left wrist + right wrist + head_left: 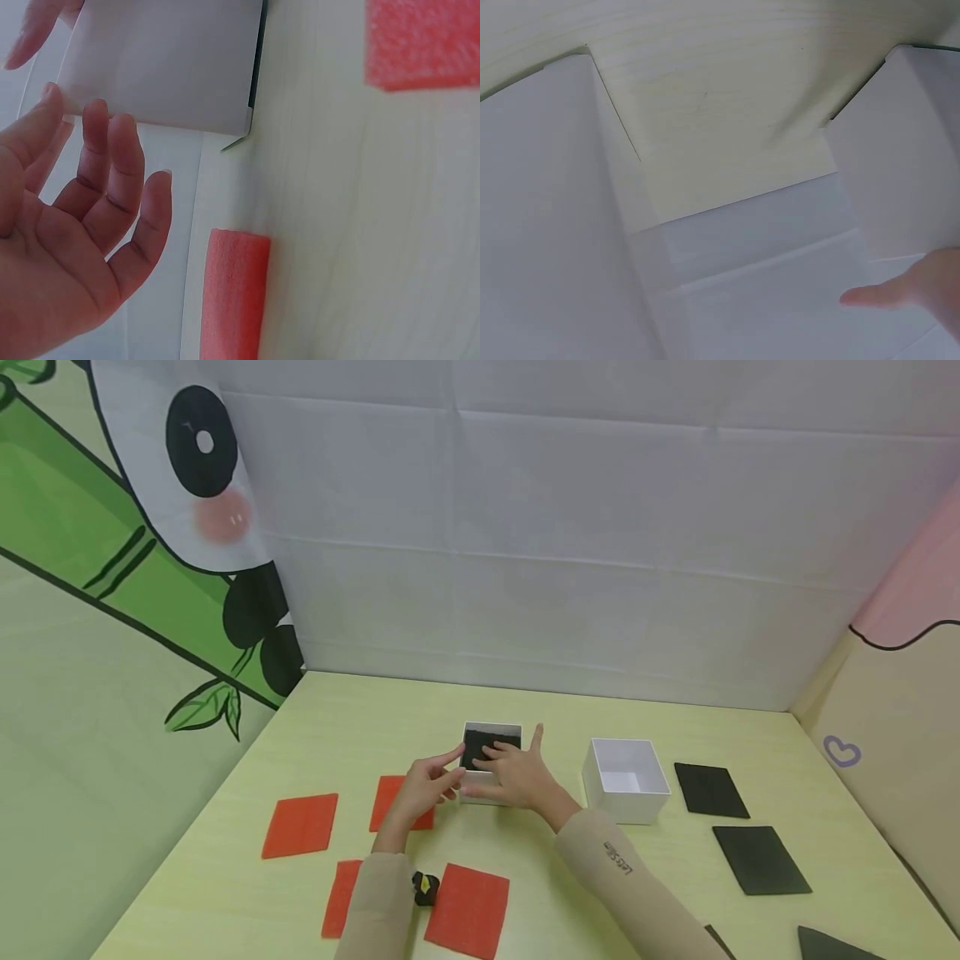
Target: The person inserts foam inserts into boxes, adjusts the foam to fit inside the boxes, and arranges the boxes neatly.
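A white box [492,727] stands near the middle of the table with a black sheet [473,747] inside it. My right hand [517,777] reaches over the box's right side, fingers spread on the black sheet and thumb at the front wall. At the box's left edge is my left hand [423,789], its index finger stretched to the rim and its other fingers loosely bent. The left wrist view has these fingertips right at the edge of the box wall [161,67]. Only part of the right hand [930,289] shows in the right wrist view, beside the box.
A second white box [626,806], open at the top, stands to the right. Several red sheets [300,825] lie on the left and front of the table. Black sheets [761,858] lie at the right. Cloth walls [525,610] border the table behind and at the sides.
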A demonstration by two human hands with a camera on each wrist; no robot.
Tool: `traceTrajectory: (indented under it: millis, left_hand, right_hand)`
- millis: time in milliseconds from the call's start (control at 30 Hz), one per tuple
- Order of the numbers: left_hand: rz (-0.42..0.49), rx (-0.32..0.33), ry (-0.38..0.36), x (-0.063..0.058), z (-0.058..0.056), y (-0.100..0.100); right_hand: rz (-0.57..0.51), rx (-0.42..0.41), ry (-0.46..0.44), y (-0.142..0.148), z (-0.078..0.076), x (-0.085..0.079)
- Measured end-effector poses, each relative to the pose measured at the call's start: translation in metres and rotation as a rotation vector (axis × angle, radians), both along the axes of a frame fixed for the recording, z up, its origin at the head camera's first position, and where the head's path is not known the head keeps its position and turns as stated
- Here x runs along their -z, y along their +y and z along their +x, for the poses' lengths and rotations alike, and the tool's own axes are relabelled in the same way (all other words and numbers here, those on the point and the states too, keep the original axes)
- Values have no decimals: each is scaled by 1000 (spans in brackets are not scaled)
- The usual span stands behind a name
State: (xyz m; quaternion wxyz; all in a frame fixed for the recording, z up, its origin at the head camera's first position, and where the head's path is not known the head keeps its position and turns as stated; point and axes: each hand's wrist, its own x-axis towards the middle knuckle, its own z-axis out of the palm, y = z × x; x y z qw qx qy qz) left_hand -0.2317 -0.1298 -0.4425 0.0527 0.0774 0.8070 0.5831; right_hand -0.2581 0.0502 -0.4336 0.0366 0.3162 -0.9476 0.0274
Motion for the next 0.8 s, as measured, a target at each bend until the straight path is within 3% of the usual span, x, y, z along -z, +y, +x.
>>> traceTrajectory:
  millis: [167, 500, 600, 800]
  left_hand:
    - [-5, -10, -1, 8, -4, -1]
    - [7, -5, -13, 9, -5, -1]
    - [16, -4, -22, 4, -2, -1]
    - [13, 9, -17, -18, 12, 3]
  right_hand:
    - [28, 14, -20, -2, -3, 1]
    - [-6, 15, -26, -1, -3, 1]
    - [-33, 15, 4, 2, -1, 0]
    - [-59, 0, 51, 7, 2, -2]
